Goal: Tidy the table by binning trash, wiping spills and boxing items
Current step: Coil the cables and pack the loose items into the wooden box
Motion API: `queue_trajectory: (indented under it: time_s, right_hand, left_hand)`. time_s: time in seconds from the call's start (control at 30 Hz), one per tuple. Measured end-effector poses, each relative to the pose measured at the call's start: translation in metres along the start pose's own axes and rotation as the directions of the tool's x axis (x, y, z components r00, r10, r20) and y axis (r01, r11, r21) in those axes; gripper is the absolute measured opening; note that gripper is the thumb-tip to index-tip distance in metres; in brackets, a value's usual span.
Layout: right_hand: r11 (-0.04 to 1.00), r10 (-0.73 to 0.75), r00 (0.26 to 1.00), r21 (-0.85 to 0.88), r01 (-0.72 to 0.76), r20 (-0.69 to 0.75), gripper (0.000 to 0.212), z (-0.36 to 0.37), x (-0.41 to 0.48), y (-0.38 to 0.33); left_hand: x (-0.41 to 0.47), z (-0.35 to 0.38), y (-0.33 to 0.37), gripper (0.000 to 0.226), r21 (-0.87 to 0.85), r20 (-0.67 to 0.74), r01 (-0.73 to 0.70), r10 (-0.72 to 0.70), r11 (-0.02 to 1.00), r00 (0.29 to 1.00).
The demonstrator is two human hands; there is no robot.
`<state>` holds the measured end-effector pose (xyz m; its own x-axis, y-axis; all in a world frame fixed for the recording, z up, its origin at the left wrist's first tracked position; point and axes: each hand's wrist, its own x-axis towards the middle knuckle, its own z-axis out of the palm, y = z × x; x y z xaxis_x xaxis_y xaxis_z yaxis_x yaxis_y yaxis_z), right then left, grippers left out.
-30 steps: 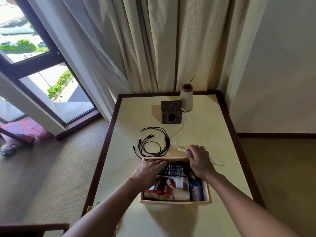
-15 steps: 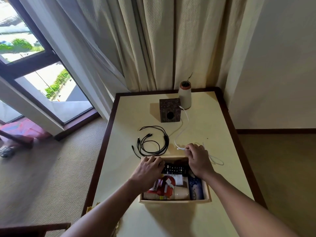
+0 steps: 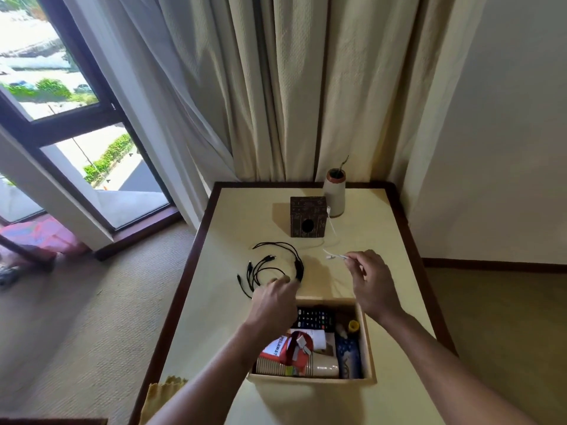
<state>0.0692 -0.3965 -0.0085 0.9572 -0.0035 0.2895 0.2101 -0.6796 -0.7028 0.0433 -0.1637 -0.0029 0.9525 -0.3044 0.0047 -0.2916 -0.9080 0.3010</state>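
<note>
Boxing the loose leads: my right grip (image 3: pixel 371 283) pinches the white cable (image 3: pixel 336 256) over the bench (image 3: pixel 383 228); my left grip (image 3: pixel 276 299) curls at the black cable coil (image 3: pixel 297 259), hold unclear; next, I judge, both want coiling into the box (image 3: pixel 366 332)

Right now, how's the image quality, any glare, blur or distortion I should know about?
Head view: the window at left is blown out by daylight; the wide lens bows the table edges and curtains; the left hand and right hand look slightly soft, the white cable thin and faint against the pale top; the box interior is shadowed.
</note>
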Motion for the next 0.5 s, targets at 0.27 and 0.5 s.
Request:
queue_trajectory:
  time_s: [0.27, 0.5]
  right_hand:
    - [0.966, -0.123, 0.991, 0.224, 0.132, -0.056, 0.013, -0.061, 0.025, -0.086]
    - [0.924, 0.184, 0.963, 0.368, -0.102, -0.196, 0.015, -0.070, 0.044, -0.073]
  left_hand:
    - [0.062, -0.072, 0.017, 0.051, -0.272, -0.002, -0.057, 0.059, 0.961, 0.998]
    - [0.038, -0.106, -0.010, 0.015, -0.617, -0.152, -0.051, -0.056, 0.785, 0.987]
